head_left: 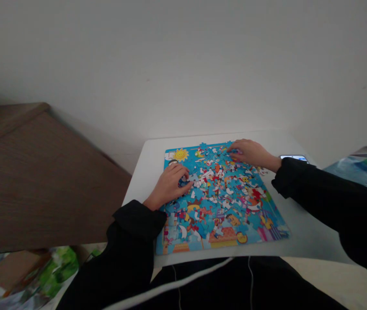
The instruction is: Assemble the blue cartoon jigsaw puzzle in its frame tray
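A colourful cartoon jigsaw puzzle [216, 243] lies on a small white table, many loose pieces scattered over its blue board. At the board's left side, my left hand [170, 183] is curled, with a pale blue puzzle piece [194, 177] between thumb and forefinger. My right hand [248, 153] reaches over the top right part of the board. Its fingers are bent down around a pink-purple puzzle piece [237, 151], partly hidden by them. A smiling yellow sun [181, 155] is printed in the upper left corner.
The white table [151, 150] stands against a pale wall. A phone [293, 158] with a lit screen lies by my right sleeve. Brown wooden furniture [57, 181] is on the left, bags [59, 269] below it. A white cable [177, 284] crosses my lap. Clear plastic [361, 172] is at right.
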A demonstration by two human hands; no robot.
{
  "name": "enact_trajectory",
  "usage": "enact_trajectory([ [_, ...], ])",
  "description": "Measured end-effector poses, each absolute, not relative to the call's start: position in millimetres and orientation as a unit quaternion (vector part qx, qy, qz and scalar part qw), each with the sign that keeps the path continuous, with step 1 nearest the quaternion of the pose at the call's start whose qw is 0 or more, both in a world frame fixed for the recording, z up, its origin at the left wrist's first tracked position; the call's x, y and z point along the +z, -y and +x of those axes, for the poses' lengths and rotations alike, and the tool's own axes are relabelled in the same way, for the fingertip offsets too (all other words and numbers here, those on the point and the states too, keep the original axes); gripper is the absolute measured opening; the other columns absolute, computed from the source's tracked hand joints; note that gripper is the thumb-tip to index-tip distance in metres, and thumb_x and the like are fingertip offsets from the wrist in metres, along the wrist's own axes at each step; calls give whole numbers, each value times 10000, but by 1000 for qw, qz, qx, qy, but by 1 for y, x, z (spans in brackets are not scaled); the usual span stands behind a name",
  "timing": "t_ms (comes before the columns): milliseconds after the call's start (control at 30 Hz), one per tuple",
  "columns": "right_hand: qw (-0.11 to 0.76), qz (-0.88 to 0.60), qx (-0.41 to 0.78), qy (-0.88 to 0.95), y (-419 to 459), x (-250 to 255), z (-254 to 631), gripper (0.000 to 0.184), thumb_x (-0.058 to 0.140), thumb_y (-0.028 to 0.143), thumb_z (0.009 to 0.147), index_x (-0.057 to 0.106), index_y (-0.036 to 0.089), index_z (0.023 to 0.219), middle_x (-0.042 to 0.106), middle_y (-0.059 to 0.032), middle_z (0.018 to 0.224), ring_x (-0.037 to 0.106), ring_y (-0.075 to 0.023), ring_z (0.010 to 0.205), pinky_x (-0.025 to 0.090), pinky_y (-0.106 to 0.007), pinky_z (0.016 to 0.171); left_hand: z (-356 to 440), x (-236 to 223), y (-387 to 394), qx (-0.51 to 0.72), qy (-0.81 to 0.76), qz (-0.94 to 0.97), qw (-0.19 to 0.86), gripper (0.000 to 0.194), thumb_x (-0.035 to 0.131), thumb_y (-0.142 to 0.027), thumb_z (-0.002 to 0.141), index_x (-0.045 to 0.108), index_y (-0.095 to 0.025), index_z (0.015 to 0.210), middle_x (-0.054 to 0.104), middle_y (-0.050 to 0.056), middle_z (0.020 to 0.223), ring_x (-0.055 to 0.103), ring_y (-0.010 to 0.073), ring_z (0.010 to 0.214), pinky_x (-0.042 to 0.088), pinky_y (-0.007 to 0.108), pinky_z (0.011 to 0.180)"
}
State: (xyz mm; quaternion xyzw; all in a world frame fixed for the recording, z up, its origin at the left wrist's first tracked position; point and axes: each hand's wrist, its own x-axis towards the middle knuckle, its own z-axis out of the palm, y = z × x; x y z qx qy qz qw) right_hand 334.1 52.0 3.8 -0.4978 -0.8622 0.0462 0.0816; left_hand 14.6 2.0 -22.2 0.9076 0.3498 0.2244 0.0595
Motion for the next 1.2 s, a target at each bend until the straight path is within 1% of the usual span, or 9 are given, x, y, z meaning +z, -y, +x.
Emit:
enact_trajectory([
  [100, 99, -480, 49, 870, -46, 7, 338, 353, 464, 399, 886, 674, 174, 1058, 658, -107, 1019, 601, -248, 946, 457, -377, 826, 15, -22, -2, 227, -350, 907, 56, 182, 554, -360, 865, 551, -185, 815, 642, 74, 951, 558, 229, 963, 424, 398, 937],
  [233, 81, -397, 89, 910, -35, 7, 336, 390, 480, 484, 879, 675, 207, 1073, 653, -95, 1061, 589, -242, 989, 451, -385, 862, 14, -24, -4, 226, -356, 906, 43, 177, 553, -355, 874, 560, -179, 855, 641, 79, 977, 551, 234, 990, 421, 400, 944],
  [367, 81, -373, 90, 920, -36, 1, 332, 384, 496, 496, 874, 689, 221, 1059, 647, -95, 1097, 563, -255, 1043, 428, -425, 916, 12, -27, -6, 223, -363, 904, 39, 175, 549, -363, 882, 560, -188, 868, 642, 69, 993, 549, 228, 996, 420, 405, 952],
  [467, 97, -379, 84, 916, -42, -3, 328, 390, 497, 500, 879, 686, 214, 1064, 644, -95, 1098, 560, -246, 1035, 438, -408, 901, 12, -28, -6, 219, -369, 902, 44, 170, 550, -359, 885, 565, -190, 884, 643, 65, 993, 549, 224, 994, 428, 400, 937],
  [700, 49, -430, -55, 900, -39, 8, 314, 392, 311, 370, 975, 666, 225, 1054, 683, -79, 951, 604, -209, 896, 434, -311, 715, 13, -25, -3, 206, -388, 896, 66, 165, 546, -364, 893, 568, -203, 923, 640, 50, 1007, 553, 219, 1009, 425, 403, 933],
  [900, 8, -483, -146, 863, -32, 17, 331, 379, 323, 363, 976, 660, 191, 975, 686, -73, 901, 610, -213, 822, 341, -308, 562, 14, -24, -3, 189, -391, 898, 68, 173, 501, -343, 919, 579, -197, 968, 649, 50, 996, 565, 219, 973, 434, 401, 902],
  [967, -5, -483, -181, 857, -29, 19, 341, 379, 321, 347, 978, 657, 177, 935, 678, -73, 846, 603, -209, 785, 319, -309, 546, 14, -25, -3, 190, -391, 898, 65, 179, 479, -327, 930, 582, -188, 974, 655, 54, 992, 569, 217, 962, 437, 399, 897],
  [1067, -26, -448, -225, 865, -25, 21, 356, 355, 319, 244, 974, 648, 174, 863, 664, -73, 790, 581, -195, 758, 317, -311, 564, 15, -25, -2, 198, -384, 900, 59, 190, 468, -310, 937, 589, -175, 992, 663, 61, 994, 574, 217, 967, 438, 393, 900],
  [1200, -51, -396, -217, 891, -21, 23, 367, 309, 356, 167, 947, 650, 191, 855, 667, -65, 782, 565, -179, 739, 322, -301, 557, 15, -25, -2, 210, -382, 898, 60, 195, 468, -304, 934, 595, -195, 1035, 663, 53, 1025, 575, 214, 1006, 438, 391, 915],
])
